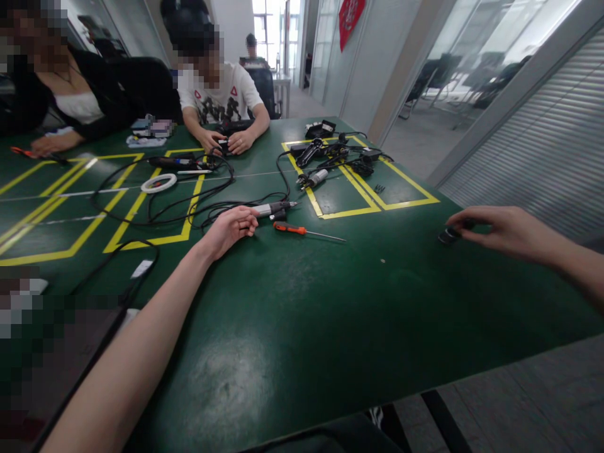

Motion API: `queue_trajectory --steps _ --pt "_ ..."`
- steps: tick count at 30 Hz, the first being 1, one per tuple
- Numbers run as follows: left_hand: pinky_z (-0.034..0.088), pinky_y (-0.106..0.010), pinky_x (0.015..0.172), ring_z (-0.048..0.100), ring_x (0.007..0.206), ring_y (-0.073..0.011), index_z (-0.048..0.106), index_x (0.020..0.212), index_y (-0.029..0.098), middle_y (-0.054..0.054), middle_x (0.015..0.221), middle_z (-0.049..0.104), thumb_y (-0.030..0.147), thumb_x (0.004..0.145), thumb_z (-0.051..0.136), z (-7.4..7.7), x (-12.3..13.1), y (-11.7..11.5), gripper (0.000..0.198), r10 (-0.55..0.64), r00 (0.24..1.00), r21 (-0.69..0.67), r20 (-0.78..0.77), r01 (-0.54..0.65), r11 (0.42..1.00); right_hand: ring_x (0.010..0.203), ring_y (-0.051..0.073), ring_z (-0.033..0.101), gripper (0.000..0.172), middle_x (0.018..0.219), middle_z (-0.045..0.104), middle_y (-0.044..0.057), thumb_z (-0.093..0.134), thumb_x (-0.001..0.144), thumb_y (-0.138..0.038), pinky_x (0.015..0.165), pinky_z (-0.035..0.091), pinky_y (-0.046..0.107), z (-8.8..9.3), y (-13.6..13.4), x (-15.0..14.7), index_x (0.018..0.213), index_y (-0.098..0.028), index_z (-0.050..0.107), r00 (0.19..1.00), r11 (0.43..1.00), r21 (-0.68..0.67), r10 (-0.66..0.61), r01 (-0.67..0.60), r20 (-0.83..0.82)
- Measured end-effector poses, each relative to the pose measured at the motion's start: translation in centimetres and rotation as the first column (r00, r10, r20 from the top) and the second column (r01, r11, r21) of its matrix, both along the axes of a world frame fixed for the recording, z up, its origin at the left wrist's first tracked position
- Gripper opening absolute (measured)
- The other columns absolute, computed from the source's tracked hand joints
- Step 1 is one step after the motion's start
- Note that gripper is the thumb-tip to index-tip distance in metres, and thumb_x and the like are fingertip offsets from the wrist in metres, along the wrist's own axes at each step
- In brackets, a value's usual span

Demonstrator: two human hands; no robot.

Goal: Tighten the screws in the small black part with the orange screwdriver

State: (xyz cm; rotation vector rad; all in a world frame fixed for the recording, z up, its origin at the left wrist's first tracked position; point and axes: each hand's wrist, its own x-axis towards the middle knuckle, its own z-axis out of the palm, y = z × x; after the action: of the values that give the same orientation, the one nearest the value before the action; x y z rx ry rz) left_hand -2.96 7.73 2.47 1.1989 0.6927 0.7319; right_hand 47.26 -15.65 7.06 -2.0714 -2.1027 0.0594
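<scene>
My right hand pinches a small black cylindrical piece with a pale ring, low over the table's right side. Across the table, my left hand has loosely curled fingers and nothing visible in its palm. Just behind its fingertips lies a silver-and-black corded pen-shaped power tool, partly hidden by the hand. A screwdriver with an orange-and-black handle lies in front of that tool, its shaft pointing right. A tiny pale bit rests on the green table between my hands.
Yellow tape marks rectangles on the table. Black cables and another silver tool lie at the back, with a small dark spring nearby. A white tape roll is left. Two people sit opposite; one person's hands hold a dark object.
</scene>
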Motion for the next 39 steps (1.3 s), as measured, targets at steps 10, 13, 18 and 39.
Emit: queue_trajectory --steps 10,13,18,39 --pt "0.043 -0.026 0.064 0.056 0.070 -0.0141 0.069 0.092 0.013 -0.004 0.077 0.065 0.035 0.071 0.075 0.1 0.0 0.0 0.031 -0.008 1.000 0.009 -0.008 0.008 1.000 0.082 0.029 0.078 0.023 0.093 0.081 0.010 0.055 0.080 -0.030 0.072 0.064 0.040 0.8 0.5 -0.9 0.095 -0.023 0.071 1.000 0.998 -0.060 0.022 -0.023 -0.004" --pt "0.043 -0.026 0.065 0.056 0.070 -0.0142 0.069 0.092 0.013 -0.004 0.077 0.065 0.034 0.070 0.076 0.1 0.0 0.0 0.032 -0.002 1.000 0.004 -0.006 0.002 1.000 0.081 0.029 0.078 0.023 0.093 0.081 0.010 0.053 0.080 -0.029 0.071 0.063 0.040 0.6 0.6 -1.1 0.093 -0.023 0.071 1.000 0.998 -0.050 0.030 -0.029 0.007" --pt "0.043 -0.026 0.065 0.056 0.070 -0.0140 0.069 0.090 0.013 -0.004 0.076 0.065 0.035 0.068 0.077 0.1 0.0 0.0 0.032 -0.002 1.000 -0.003 -0.003 0.002 1.000 0.081 0.029 0.077 0.022 0.089 0.080 0.012 0.051 0.080 -0.030 0.075 0.064 0.043 0.6 0.6 -1.2 0.088 -0.022 0.070 1.000 0.999 -0.049 0.009 -0.010 -0.024" --pt "0.042 -0.026 0.064 0.056 0.069 -0.0139 0.068 0.093 0.012 -0.004 0.076 0.065 0.035 0.067 0.078 0.1 0.0 -0.1 0.036 0.004 1.000 -0.005 -0.007 -0.004 1.000 0.094 0.035 0.076 0.032 0.096 0.079 0.012 0.055 0.068 -0.032 0.087 0.061 0.052 1.1 1.0 -2.6 0.093 -0.023 0.072 0.962 0.971 -0.144 -0.213 0.190 -0.170"
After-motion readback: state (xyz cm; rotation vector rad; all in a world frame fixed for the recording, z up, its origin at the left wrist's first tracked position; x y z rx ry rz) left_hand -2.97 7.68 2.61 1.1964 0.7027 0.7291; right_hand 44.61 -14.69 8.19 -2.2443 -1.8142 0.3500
